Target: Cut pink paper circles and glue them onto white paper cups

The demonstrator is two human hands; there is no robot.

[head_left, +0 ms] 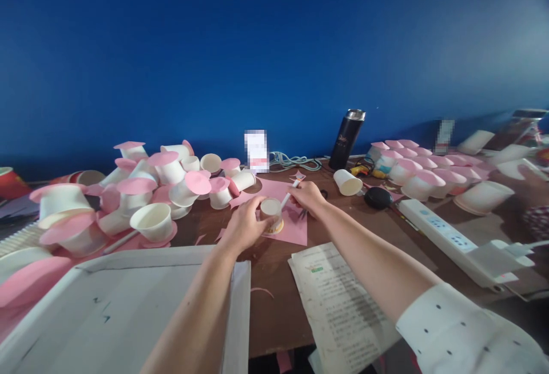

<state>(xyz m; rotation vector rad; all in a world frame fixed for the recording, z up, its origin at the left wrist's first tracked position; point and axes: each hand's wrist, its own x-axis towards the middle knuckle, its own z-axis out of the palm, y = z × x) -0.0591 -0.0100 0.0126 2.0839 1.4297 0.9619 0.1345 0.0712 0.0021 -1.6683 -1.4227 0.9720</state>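
Observation:
My left hand (244, 222) is closed around the side of a small white paper cup (271, 222), which has a yellow printed band low down and its round end facing up. My right hand (307, 197) grips a slim white stick (290, 192), slanted so its lower tip is at the cup's top edge. Whether the stick is a pen or a glue tube I cannot make out. Under the cup lies a sheet of pink paper (295, 232) with a round cut-out. Scissors seem to lie partly hidden by my right hand.
Paper cups with pink discs (136, 186) pile up at left; more capped cups (422, 182) stand at right. A black thermos (346, 139), a power strip (437, 234), printed pages (338, 299) and a white board (128, 305) surround the work. Another person's hand (536, 185) is far right.

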